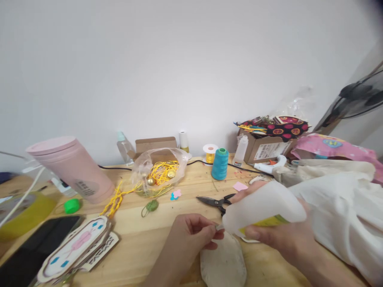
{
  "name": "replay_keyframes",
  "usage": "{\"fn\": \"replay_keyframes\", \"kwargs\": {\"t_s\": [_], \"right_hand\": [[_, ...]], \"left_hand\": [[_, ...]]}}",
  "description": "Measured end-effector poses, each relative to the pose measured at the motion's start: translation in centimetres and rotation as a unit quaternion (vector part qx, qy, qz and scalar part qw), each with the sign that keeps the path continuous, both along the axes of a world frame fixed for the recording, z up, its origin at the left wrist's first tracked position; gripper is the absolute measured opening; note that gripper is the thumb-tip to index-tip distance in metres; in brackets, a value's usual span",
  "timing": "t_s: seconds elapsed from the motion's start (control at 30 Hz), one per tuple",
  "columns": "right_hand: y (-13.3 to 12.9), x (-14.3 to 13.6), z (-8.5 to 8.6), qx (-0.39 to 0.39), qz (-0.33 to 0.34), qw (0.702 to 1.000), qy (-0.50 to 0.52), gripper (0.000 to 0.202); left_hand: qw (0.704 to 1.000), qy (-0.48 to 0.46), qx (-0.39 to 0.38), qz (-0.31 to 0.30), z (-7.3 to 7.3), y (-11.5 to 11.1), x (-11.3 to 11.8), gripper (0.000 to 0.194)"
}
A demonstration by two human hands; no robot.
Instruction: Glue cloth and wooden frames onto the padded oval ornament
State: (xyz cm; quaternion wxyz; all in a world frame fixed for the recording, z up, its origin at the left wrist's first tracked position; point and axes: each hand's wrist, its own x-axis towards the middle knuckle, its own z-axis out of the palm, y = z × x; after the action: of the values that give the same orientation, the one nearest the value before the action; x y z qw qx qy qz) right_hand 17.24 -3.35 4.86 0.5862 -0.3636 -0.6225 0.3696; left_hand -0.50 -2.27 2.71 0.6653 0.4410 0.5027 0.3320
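Note:
My right hand (269, 235) is wrapped round a white squeeze bottle (263, 205) with a yellow-green label, tilted so its narrow nozzle points left and down. My left hand (199, 233) is pinched at the nozzle tip; whatever lies between its fingertips is too small to make out. Just below the fingertips, a pale, rounded fabric piece (223, 263) lies on the wooden table. Black scissors (214, 201) rest behind the hands, partly hidden by the right hand and bottle.
A teal thread cone (220, 164), a small white bottle (240, 151) and a bag of yellow cords (163, 171) stand behind. At left are a pink tumbler (72, 169), phone (38, 247) and stacked cards (77, 247). White cloth (332, 207) lies at right.

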Motion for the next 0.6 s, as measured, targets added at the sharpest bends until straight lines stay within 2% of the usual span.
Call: {"fn": "replay_keyframes", "kwargs": {"t_s": [0.17,0.4,0.6], "right_hand": [[0.0,0.0,0.5,0.023,-0.033,0.997,-0.06,0.041],[0.4,0.9,-0.5,-0.043,-0.024,0.998,0.049,0.046],[0.0,0.2,-0.1,-0.038,-0.001,0.998,0.047,0.044]], "left_hand": [[1.0,-0.003,-0.005,-0.007,0.2,0.0,-0.1,0.013],[1.0,0.0,-0.01,0.003,0.2,0.0,-0.1,0.013],[1.0,-0.002,-0.015,0.004,0.0,0.0,-0.1,0.011]]}}
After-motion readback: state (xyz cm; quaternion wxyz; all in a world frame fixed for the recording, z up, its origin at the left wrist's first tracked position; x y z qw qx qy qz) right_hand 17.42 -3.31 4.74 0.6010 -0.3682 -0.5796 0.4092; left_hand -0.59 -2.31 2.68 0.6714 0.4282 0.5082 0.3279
